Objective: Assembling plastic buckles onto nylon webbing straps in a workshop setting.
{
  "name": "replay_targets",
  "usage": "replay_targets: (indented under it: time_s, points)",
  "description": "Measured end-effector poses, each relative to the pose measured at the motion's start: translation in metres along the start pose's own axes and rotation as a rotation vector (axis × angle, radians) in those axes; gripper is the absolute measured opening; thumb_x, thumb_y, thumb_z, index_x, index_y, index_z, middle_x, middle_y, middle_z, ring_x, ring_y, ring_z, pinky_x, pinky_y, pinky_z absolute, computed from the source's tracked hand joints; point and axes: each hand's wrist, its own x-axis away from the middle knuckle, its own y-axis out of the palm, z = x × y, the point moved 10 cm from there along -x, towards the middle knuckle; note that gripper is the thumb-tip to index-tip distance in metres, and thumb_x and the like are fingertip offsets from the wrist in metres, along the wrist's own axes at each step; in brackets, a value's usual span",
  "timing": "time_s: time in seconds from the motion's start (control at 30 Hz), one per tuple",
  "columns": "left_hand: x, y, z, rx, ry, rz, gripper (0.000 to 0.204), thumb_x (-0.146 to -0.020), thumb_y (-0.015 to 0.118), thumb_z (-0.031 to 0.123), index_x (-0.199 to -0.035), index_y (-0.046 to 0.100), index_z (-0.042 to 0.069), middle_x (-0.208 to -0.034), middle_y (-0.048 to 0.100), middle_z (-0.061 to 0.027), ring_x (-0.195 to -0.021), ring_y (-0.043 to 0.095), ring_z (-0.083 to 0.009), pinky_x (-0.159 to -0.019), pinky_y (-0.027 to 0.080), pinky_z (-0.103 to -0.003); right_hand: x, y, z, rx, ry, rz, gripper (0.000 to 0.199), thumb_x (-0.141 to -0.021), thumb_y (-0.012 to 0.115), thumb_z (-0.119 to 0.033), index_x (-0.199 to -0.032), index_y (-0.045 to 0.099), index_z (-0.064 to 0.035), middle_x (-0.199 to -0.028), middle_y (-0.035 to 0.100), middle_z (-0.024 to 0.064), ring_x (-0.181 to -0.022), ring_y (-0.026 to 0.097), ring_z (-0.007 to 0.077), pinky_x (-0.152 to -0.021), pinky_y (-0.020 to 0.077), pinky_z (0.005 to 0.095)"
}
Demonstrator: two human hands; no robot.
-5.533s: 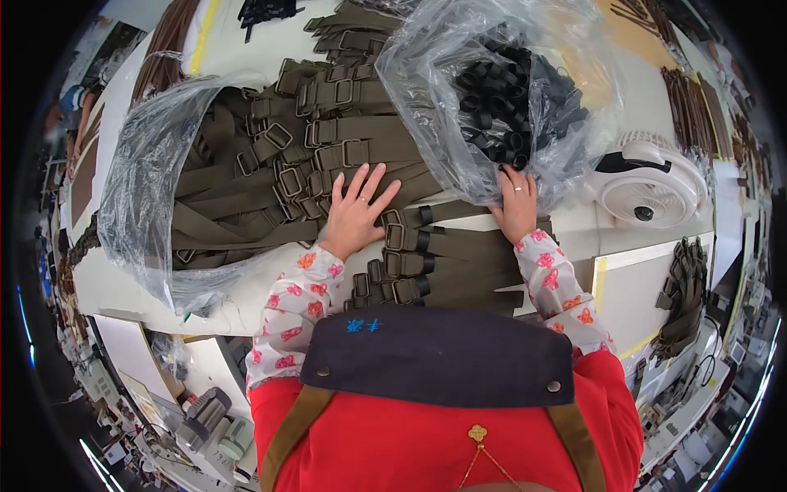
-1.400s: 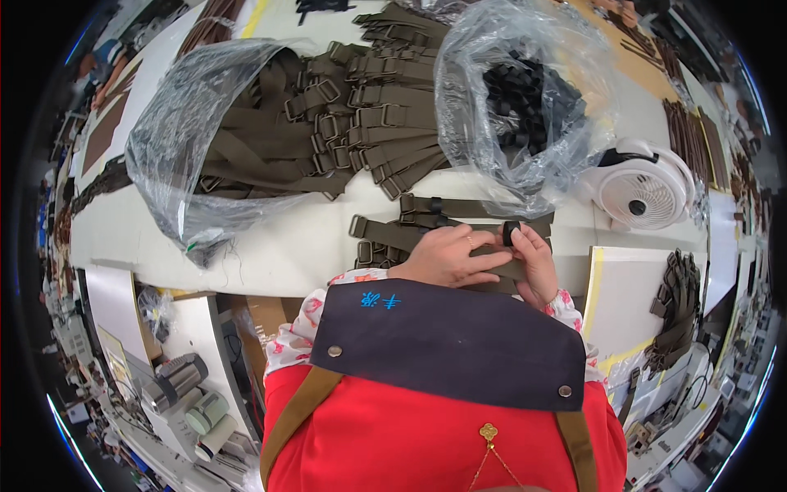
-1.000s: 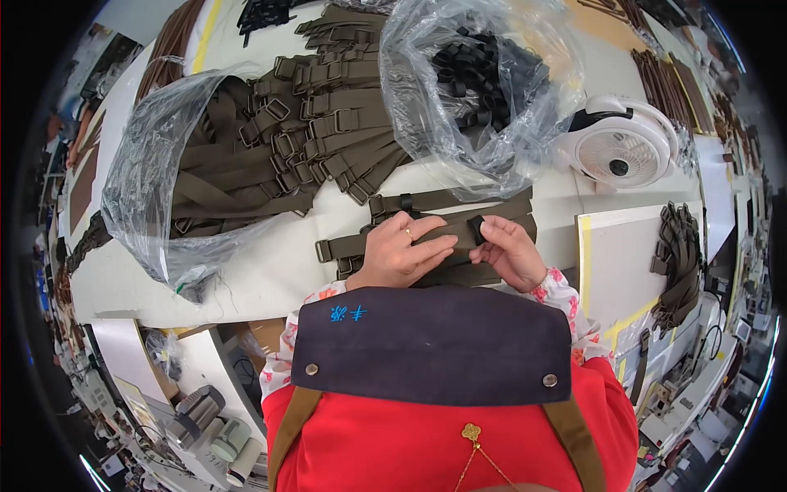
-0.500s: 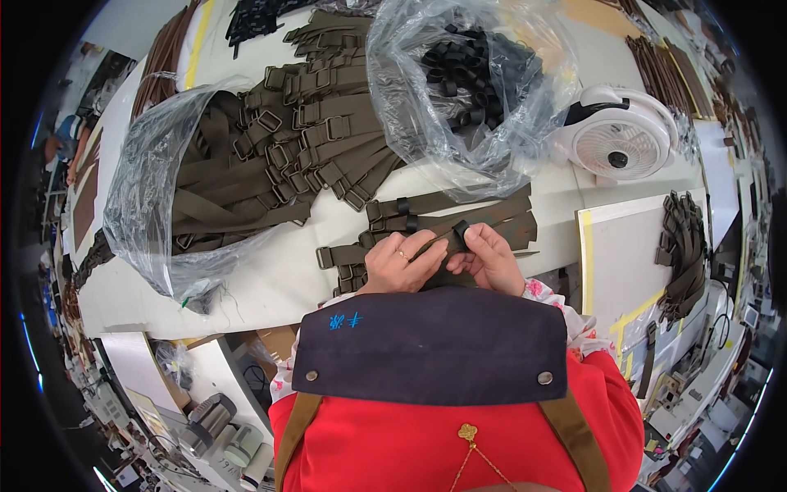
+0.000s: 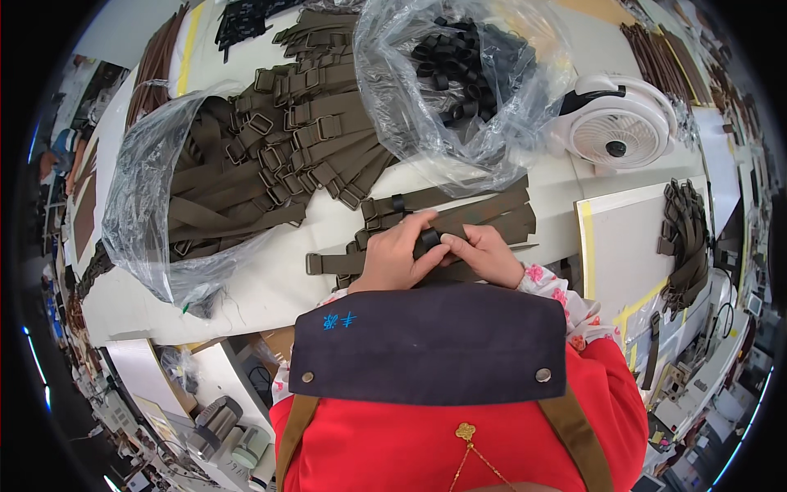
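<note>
A small black loop [image 5: 430, 239] sits between my two hands, over an olive webbing strap [image 5: 340, 264] whose buckled end sticks out to the left. My left hand [image 5: 392, 256] is closed, thumb and forefinger on either side of the loop. Fingers of my right hand [image 5: 485, 257] pinch together just right of it, seemingly on the strap's other end, mostly hidden by the fingers. Beneath and beyond my hands lie several olive straps [image 5: 492, 215] side by side, one with a black loop [image 5: 398, 202] around it near its buckle.
At the far left, a clear plastic bag [image 5: 143, 209] spills a large heap of buckled straps [image 5: 320, 127]. Beyond my hands stands another clear bag [image 5: 381, 107] with many black loops [image 5: 467, 66]. A white fan [image 5: 616, 135] is at far right, with more straps [image 5: 687, 246] on a board.
The black loop has shifted left from my right fingertips to between both hands, over the strap. My hands have closed together; the left has moved round the loop.
</note>
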Motion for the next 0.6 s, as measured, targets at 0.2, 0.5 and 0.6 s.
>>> replay_targets:
  time_s: [0.2,0.5,0.6]
  points:
    - [0.014,0.005,-0.016,-0.175,0.066,-0.223,0.027,-0.071,0.074,0.021,-0.091,0.065,0.005,-0.081,0.066,-0.0103,-0.064,0.062,-0.0254,-0.058,0.048,-0.034,0.02,-0.027,-0.08,0.913,-0.682,0.036,0.02,-0.071,0.069,-0.009,-0.091,0.065,-0.0066,-0.071,0.061,0.0069,-0.069,0.059,0.0267,-0.066,0.0461,0.0368]
    - [-0.005,0.028,-0.011,-0.222,0.012,-0.369,0.026,-0.074,0.071,0.021,-0.095,0.061,0.008,-0.073,0.065,-0.0106,-0.066,0.063,-0.0296,-0.062,0.049,-0.038,0.011,0.001,-0.087,1.104,-0.918,-0.056,0.026,-0.063,0.07,-0.007,-0.089,0.063,-0.0066,-0.07,0.058,0.0039,-0.07,0.058,0.02,-0.065,0.0442,0.0321]
    - [0.006,0.0,-0.038,-0.264,-0.007,-0.282,0.019,-0.076,0.068,0.021,-0.088,0.061,0.008,-0.068,0.062,-0.0079,-0.061,0.06,-0.0279,-0.06,0.047,-0.038,0.024,-0.065,-0.084,1.242,-0.892,0.088,0.029,-0.062,0.07,-0.007,-0.09,0.061,-0.0061,-0.07,0.057,0.0041,-0.069,0.056,0.0208,-0.065,0.0436,0.0326]
